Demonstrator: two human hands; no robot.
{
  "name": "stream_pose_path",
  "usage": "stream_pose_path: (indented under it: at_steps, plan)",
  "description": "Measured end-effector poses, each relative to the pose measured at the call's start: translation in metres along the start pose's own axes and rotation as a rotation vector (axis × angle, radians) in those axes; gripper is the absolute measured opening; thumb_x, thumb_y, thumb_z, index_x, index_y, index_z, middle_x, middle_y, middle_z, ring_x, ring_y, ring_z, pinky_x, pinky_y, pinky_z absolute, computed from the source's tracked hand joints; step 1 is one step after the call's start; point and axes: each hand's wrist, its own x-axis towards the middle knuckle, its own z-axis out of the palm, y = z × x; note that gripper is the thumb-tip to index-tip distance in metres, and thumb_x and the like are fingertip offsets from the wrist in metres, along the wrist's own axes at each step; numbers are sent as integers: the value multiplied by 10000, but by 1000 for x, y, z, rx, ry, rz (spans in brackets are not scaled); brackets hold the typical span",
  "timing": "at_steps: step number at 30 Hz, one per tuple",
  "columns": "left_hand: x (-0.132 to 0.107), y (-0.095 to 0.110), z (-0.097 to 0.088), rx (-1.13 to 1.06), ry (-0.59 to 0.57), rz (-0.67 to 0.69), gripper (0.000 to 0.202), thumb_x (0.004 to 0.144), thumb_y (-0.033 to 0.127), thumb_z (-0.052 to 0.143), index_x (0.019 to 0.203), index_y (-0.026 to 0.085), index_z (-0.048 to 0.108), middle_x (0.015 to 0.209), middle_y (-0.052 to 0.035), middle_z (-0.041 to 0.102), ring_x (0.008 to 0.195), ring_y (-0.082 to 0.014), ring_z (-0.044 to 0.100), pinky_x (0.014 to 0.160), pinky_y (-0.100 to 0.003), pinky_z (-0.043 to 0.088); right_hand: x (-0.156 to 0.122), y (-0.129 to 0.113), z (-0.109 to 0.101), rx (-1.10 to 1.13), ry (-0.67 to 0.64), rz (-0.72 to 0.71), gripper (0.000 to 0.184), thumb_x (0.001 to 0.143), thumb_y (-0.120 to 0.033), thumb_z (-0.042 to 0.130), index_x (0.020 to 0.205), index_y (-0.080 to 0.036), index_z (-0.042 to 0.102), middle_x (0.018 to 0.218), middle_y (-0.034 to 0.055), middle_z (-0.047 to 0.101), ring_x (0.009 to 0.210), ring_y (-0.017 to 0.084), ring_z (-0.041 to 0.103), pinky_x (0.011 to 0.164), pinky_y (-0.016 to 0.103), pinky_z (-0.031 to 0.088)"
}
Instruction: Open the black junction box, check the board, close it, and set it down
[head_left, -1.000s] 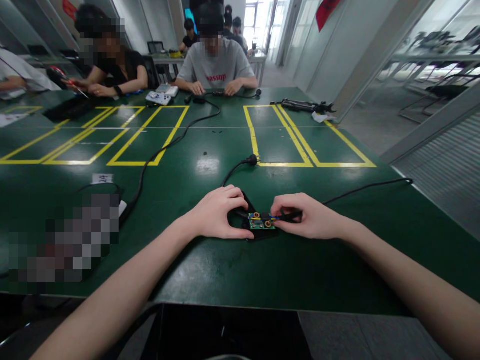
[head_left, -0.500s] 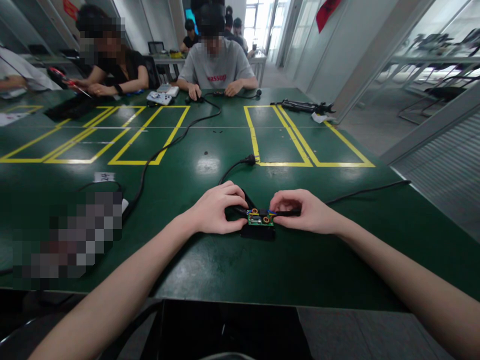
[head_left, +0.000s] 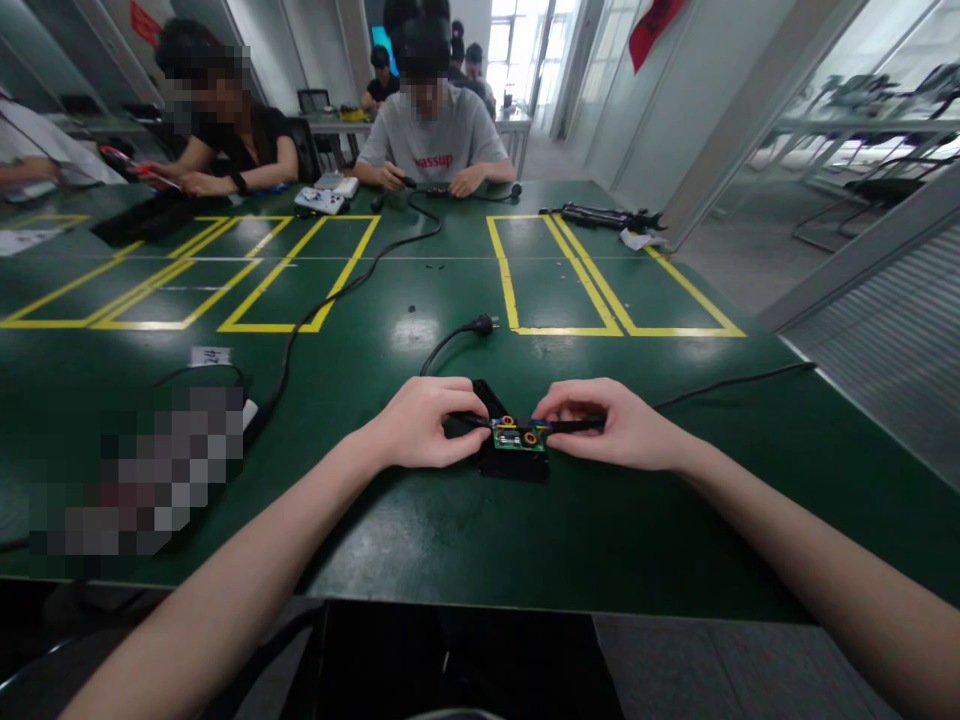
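Note:
Between my hands is a small green circuit board (head_left: 519,438) with copper-wound coils and short coloured wires at both ends. My left hand (head_left: 424,424) pinches the black power cord at the board's left end. At the other end, my right hand (head_left: 604,424) is closed on the black cable (head_left: 576,426). Under and behind the board lies an opened black plastic case (head_left: 513,464), one part of it tilted up near my left fingers. A black plug (head_left: 482,325) rests on the table beyond my left hand, its cord running back toward that hand.
The green table (head_left: 450,540) bears yellow tape outlines. A blurred-out strip-shaped object (head_left: 165,470) lies at the left, with a long black cord (head_left: 289,345). A black tool-like object (head_left: 607,217) lies at the far right. Two people work across the table.
My left hand has shifted slightly, its thumb and fingers now closer around the cord. The plug has slid a little left, and more of the tilted case part shows.

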Motion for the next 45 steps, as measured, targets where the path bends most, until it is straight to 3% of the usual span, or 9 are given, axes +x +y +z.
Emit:
stream_pose_path:
  at_steps: [9,13,18,21,26,31,36,41,45]
  plan:
    - [0,8,-2,-84,-120,-114,179,833,320,660,842,158,734,663,1,676,553,-99,568,541,-198,395,1,-5,1,-43,33,-19,206,861,-365,705,869,-159,704,684,-12,556,557,93,443,498,229,352]
    - [1,9,-7,-159,-173,-153,182,859,284,607,791,151,710,634,18,627,542,-86,532,552,-195,380,-3,-4,-10,-124,-59,47,248,881,-404,691,852,-158,708,697,8,622,567,105,472,514,238,364]
    - [-1,11,-6,-102,-271,-220,464,694,522,841,986,183,717,615,64,576,543,-99,545,533,-195,357,-5,-2,-12,-90,-157,43,325,901,-461,677,847,-150,759,700,32,673,599,123,524,541,249,388]
    - [-3,10,-3,-23,-291,-183,549,682,541,864,1104,222,717,680,55,638,580,-109,594,559,-197,372,-3,0,-7,-62,-138,26,326,893,-464,687,834,-152,762,707,38,682,599,123,530,542,247,400]
    - [-3,5,-4,38,-241,-147,552,793,587,770,1202,222,713,904,-23,749,772,-172,696,687,-237,475,0,-2,0,-43,18,41,295,892,-436,685,830,-154,745,611,6,623,530,104,489,497,233,369]
    - [-1,-4,-6,27,-175,-152,457,975,514,539,1290,222,695,1109,-70,714,967,-207,699,817,-302,524,3,-1,3,-64,154,14,292,890,-432,677,828,-158,754,612,10,637,515,104,487,488,239,356]
    - [-1,-16,1,27,-99,-141,546,900,527,648,1365,241,643,1300,-85,659,1133,-254,674,957,-368,529,8,12,3,-178,222,-6,268,889,-402,657,835,-161,761,671,34,691,560,130,548,530,259,404]
    - [3,-25,9,14,-35,-125,293,893,339,660,1131,187,738,1133,-86,712,1020,-228,693,891,-344,545,11,22,-5,-304,214,-19,220,897,-376,642,862,-181,739,794,57,723,677,172,624,635,299,477]
    - [5,-28,10,8,-16,-148,183,929,263,616,1020,181,753,985,-62,739,888,-185,690,784,-290,528,6,14,-1,-431,333,-170,190,873,-369,687,807,-197,644,834,57,659,688,168,564,637,302,454]
